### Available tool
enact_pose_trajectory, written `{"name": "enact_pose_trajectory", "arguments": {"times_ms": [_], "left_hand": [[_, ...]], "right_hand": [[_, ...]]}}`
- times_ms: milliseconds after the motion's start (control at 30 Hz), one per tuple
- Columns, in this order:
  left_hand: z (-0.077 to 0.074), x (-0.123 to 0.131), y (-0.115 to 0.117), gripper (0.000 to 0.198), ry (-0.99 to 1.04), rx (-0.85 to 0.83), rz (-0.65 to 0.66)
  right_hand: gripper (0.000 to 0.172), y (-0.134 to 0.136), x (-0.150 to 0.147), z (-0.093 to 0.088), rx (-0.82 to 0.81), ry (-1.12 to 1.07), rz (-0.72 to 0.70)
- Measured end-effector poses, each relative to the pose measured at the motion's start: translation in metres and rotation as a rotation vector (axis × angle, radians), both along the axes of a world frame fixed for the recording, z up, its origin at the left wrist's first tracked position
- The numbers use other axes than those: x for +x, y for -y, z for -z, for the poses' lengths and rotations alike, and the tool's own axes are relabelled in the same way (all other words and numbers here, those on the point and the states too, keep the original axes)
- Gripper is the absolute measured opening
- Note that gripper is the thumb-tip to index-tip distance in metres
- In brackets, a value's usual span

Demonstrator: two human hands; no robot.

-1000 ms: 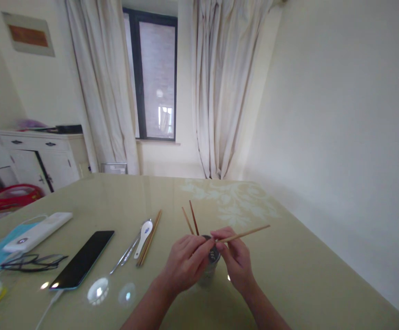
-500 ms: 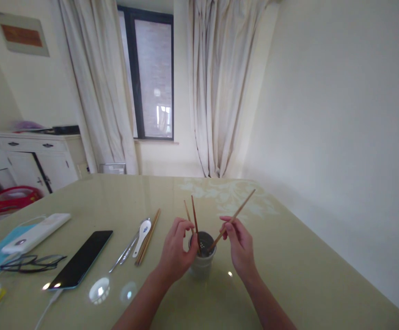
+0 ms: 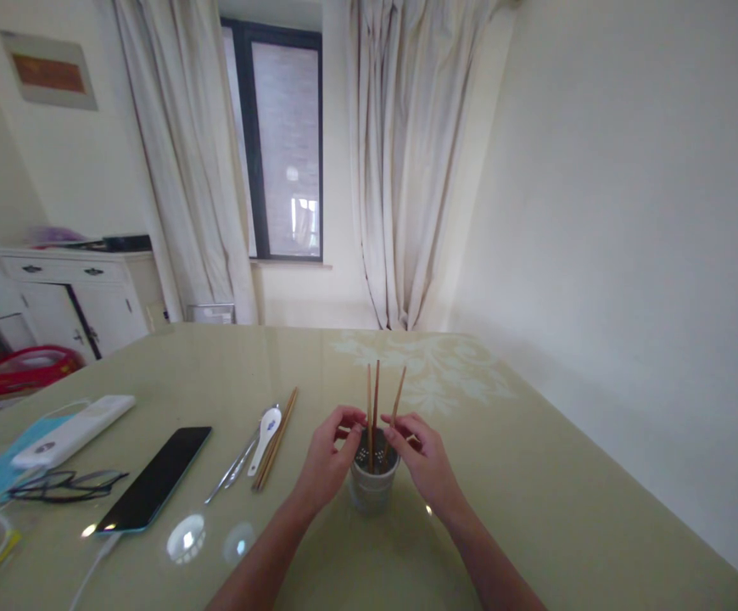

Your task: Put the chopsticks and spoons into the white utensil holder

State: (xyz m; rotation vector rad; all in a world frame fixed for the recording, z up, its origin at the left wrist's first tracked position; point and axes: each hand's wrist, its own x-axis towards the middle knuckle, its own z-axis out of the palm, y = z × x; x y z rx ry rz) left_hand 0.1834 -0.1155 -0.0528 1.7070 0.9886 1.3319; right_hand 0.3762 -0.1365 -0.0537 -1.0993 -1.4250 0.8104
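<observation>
A small grey cup [image 3: 372, 492] with a holed holder inside stands on the table, with three chopsticks upright in it: a light one [image 3: 370, 399] on the left, a dark reddish one [image 3: 377, 395] in the middle and a light one [image 3: 399, 390] leaning right. My right hand [image 3: 426, 458] pinches the right-hand chopstick low down, just above the rim. At the left rim, my left hand [image 3: 327, 454] is curved with thumb and fingers apart, its fingertips beside the left chopstick. Whether they touch it is hard to see.
Left of the cup lie more chopsticks [image 3: 276, 441], a white soup spoon [image 3: 265, 441] and metal utensils [image 3: 235, 462]. Farther left are a phone [image 3: 156, 479] on a cable, eyeglasses [image 3: 67, 485], a white power bank [image 3: 76, 431] and a blue mask [image 3: 22, 454]. A wall borders the table's right side.
My right hand has moved left to the cup, and its chopstick has swung from a strong rightward slant to nearly upright. The other two chopsticks stand straighter, and my left fingers have shifted from them.
</observation>
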Motion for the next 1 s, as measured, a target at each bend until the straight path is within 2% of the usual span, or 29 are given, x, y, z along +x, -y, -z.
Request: {"name": "enact_pose_trajectory", "arguments": {"times_ms": [200, 300, 367, 500, 600, 800, 1000], "left_hand": [[0.005, 0.004, -0.005, 0.033, 0.068, -0.040, 0.063], [0.008, -0.002, -0.012, 0.038, -0.028, -0.025, 0.009], [0.008, -0.014, -0.019, 0.037, -0.283, 0.017, -0.143], [0.008, -0.049, -0.031, 0.037, -1.010, 0.065, -0.506], [0.012, -0.070, -0.035, 0.043, -1.276, 0.010, -0.651], [0.020, -0.081, -0.038, 0.044, -1.374, -0.057, -0.687], [0.018, -0.077, -0.040, 0.040, -1.371, -0.042, -0.680]], "right_hand": [[0.040, -0.002, -0.002, 0.000, -0.040, -0.093, -0.071], [0.043, -0.003, -0.002, 0.002, -0.083, -0.158, -0.074], [0.046, -0.004, -0.002, 0.005, -0.116, -0.193, -0.066], [0.048, -0.005, -0.003, 0.009, -0.167, -0.280, -0.104], [0.047, -0.007, -0.005, 0.009, -0.199, -0.346, -0.131], [0.049, -0.011, -0.004, 0.013, -0.199, -0.366, -0.121], [0.045, -0.010, -0.003, 0.014, -0.180, -0.317, -0.122]]}}
